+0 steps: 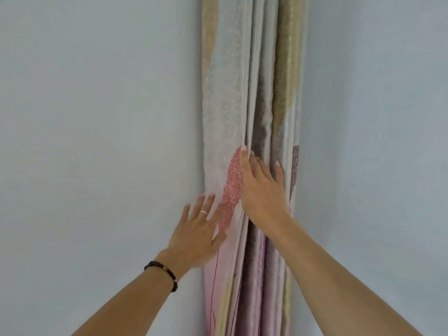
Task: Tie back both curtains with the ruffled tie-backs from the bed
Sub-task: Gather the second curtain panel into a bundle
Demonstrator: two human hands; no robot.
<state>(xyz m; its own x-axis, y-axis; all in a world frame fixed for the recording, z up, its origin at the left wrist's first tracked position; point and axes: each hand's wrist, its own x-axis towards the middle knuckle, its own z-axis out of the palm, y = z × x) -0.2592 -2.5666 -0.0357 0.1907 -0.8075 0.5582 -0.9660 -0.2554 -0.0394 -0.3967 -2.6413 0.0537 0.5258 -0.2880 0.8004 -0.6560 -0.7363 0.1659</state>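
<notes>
Our left hand lies flat on the curtain in the corner. Our right hand tucks into its folds. We should bunch them tight. No tie-back shows.

Soft, even daylight; edges perhaps slightly blurred.

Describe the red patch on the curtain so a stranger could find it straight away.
Start at the gathered curtain hanging in the corner between two pale blue walls. Go down its left-most broad fold to where the two hands meet the cloth. The red patch lies between the left hand and the right hand: a speckled, leaf-like streak, the only bright red among beige, gold and mauve.
</notes>
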